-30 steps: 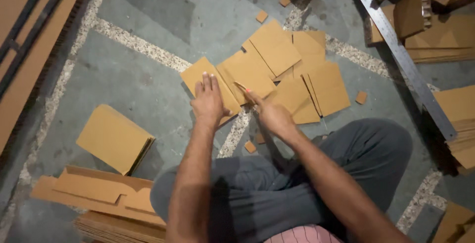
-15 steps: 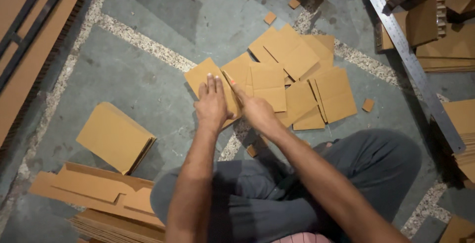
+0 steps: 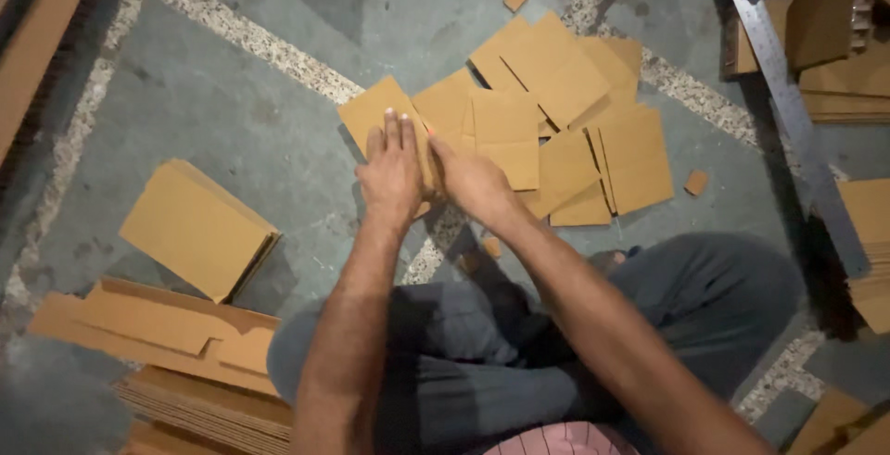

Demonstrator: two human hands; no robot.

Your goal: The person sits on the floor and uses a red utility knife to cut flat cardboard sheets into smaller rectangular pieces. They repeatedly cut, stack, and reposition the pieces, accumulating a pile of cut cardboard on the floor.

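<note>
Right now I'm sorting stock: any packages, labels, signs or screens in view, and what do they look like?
No labels, signs or screens.
Flat pack of brown cardboard sheets: left floor, rectangular.
Loose brown cardboard squares: spread ahead of both hands.
Cardboard piece: under the left hand; right hand beside it.
Metal ruler: right, long, grey.

Tan cardboard pieces [image 3: 542, 131], grey speckle-banded floor [image 3: 232, 75], grey trousers [image 3: 519, 353]

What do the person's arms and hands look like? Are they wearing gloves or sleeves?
No gloves and no sleeves show. The left hand and right hand are bare, and both forearms are bare too. No watch, ring or bracelet shows. Lower down are grey trousers and a bit of pink striped shirt.
</note>
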